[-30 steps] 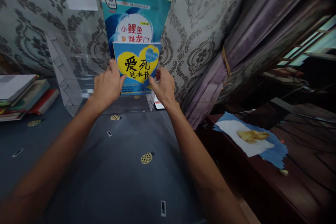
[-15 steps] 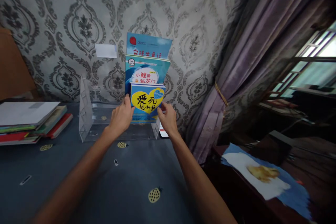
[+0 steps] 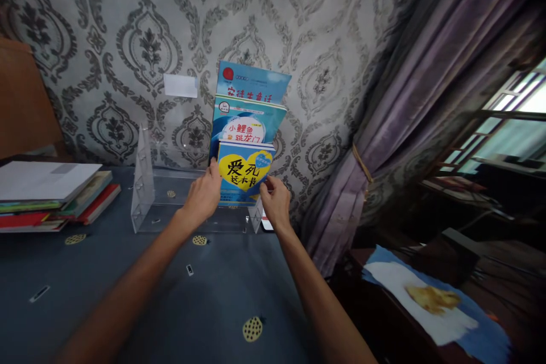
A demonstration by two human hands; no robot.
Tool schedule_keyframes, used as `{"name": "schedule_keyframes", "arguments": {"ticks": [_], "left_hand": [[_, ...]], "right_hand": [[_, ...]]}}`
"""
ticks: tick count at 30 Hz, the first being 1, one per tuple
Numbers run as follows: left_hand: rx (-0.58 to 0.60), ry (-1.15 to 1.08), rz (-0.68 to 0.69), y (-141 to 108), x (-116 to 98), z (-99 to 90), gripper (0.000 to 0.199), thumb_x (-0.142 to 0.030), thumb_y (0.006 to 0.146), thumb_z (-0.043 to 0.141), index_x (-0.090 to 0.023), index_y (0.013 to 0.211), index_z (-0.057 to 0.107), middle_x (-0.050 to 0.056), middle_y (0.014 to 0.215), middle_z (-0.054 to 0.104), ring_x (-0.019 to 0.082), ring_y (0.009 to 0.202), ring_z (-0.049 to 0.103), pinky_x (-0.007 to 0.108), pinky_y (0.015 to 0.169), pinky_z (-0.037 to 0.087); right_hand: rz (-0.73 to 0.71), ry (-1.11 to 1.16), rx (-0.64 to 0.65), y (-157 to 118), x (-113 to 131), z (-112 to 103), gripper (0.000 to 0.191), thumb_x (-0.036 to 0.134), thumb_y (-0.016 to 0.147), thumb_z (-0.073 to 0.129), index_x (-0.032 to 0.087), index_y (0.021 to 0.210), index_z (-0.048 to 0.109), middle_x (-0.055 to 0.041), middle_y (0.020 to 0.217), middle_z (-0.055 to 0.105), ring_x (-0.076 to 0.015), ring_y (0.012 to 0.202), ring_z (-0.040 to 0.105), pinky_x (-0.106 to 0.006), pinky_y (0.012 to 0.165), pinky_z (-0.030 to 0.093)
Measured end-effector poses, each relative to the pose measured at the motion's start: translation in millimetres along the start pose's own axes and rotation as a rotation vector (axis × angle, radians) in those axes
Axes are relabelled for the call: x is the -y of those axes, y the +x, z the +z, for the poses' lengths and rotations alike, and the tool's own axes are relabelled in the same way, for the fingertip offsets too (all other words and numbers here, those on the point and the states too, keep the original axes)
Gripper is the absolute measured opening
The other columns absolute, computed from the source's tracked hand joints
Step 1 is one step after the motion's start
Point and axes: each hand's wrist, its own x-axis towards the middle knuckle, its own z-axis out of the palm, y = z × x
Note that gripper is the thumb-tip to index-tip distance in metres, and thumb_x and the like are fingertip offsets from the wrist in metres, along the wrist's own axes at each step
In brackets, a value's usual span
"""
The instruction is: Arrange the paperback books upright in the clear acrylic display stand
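A blue book with a yellow heart on its cover [image 3: 244,168] stands upright at the right end of a clear acrylic rack [image 3: 143,182]. My left hand [image 3: 205,190] grips its left edge, with the thumb up along the side. At the lower right edge, my right hand [image 3: 276,199] is closed, its fingertips pinching the book's border. Behind it rises a teal book with a white oval [image 3: 264,111], and farther back a taller light blue book [image 3: 260,77]. The lower parts of both rear books are hidden.
On the left lies a stack of books and papers [image 3: 51,182]. A white card [image 3: 180,85] is at the rack's back, before the patterned wall. A purple curtain [image 3: 341,222] hangs to the right, above a side table with a blue-and-white cloth [image 3: 426,296].
The camera view has shifted slightly, so the rack and books appear a little lower and farther right. My right thumb has slid off the cover's front toward its right edge.
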Motion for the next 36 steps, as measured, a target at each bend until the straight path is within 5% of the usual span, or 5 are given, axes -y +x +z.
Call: {"name": "schedule_keyframes", "arguments": {"ticks": [8, 15, 30, 36], "left_hand": [[0.025, -0.025, -0.021, 1.0, -0.4, -4.8, 0.053, -0.021, 0.103, 0.035, -0.004, 0.153, 0.029, 0.031, 0.132, 0.066, 0.039, 0.106, 0.074, 0.051, 0.087, 0.059], [0.02, -0.083, -0.029, 1.5, 2.3, -8.0, 0.046, -0.024, 0.102, 0.041, -0.007, 0.145, 0.037, 0.028, 0.131, 0.067, 0.038, 0.107, 0.073, 0.05, 0.087, 0.058], [-0.041, -0.143, -0.021, 3.7, 5.1, -0.1, 0.038, -0.021, 0.1, 0.045, -0.014, 0.138, 0.044, 0.022, 0.128, 0.07, 0.033, 0.106, 0.073, 0.044, 0.086, 0.058], [-0.048, -0.179, 0.006, 3.9, 9.7, 1.3, 0.04, -0.022, 0.1, 0.044, -0.016, 0.14, 0.043, 0.022, 0.132, 0.068, 0.034, 0.105, 0.073, 0.046, 0.086, 0.058]], "right_hand": [[0.01, 0.035, 0.015, 2.1, 0.2, -1.9, 0.029, 0.029, 0.081, 0.052, 0.018, 0.095, 0.075, -0.0112, 0.088, 0.074, -0.0265, 0.08, 0.067, -0.041, 0.08, 0.054], [-0.006, 0.146, 0.041, 8.2, 1.7, -10.6, 0.045, 0.037, 0.082, 0.058, 0.016, 0.118, 0.073, -0.0126, 0.1, 0.073, -0.0276, 0.088, 0.068, -0.042, 0.08, 0.057], [0.02, 0.283, 0.058, 7.9, -0.7, -6.8, 0.045, 0.037, 0.08, 0.059, 0.019, 0.12, 0.07, -0.0118, 0.107, 0.072, -0.0274, 0.096, 0.067, -0.043, 0.085, 0.057], [0.057, 0.312, 0.147, 14.5, -4.3, -11.4, 0.059, 0.04, 0.079, 0.064, 0.016, 0.133, 0.065, -0.0126, 0.109, 0.071, -0.0242, 0.086, 0.065, -0.041, 0.081, 0.056]]}}
